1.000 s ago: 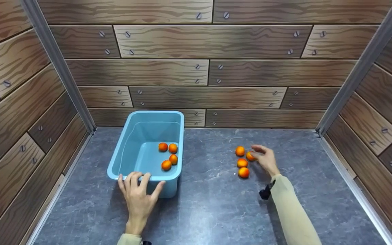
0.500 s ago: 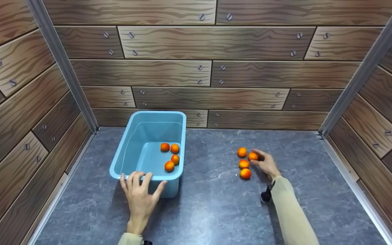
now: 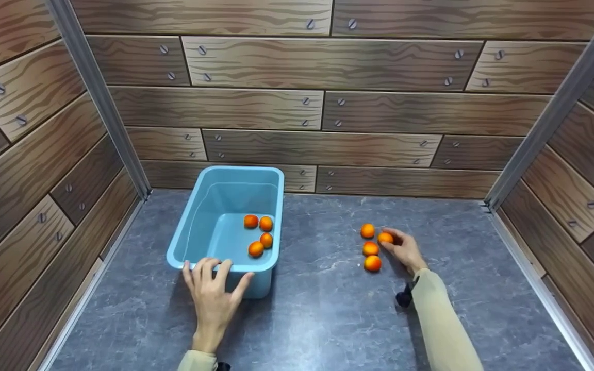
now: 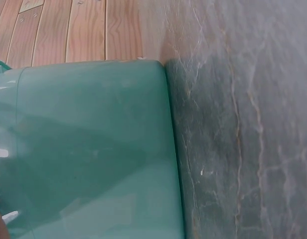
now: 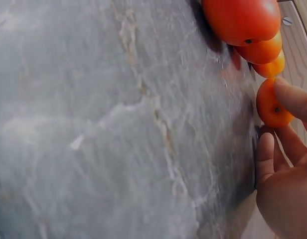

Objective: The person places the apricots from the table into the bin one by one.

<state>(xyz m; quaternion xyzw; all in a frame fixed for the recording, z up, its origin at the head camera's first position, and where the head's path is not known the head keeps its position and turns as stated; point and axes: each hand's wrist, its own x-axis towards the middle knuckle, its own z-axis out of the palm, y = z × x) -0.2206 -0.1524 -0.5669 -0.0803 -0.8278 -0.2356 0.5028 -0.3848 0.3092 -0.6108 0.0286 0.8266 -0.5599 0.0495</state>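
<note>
A light-blue plastic bin stands on the left of the grey floor, with several small round orange fruits at the right side of its bottom. My left hand grips its near rim, fingers over the edge and thumb spread along the outside wall. To the right, my right hand pinches a small round orange fruit between thumb and fingers, low at the floor surface. Three more fruits, a far one, a middle one and a near one, lie just left of it.
Wood-patterned panels enclose the work area at the back and both sides. Metal posts stand in the rear corners. The marbled grey floor stretches between the bin and the loose fruits.
My right hand has come down from beside the rightmost loose fruit and closed its thumb and fingers on it. The left hand stays on the bin rim. The view has shifted slightly.
</note>
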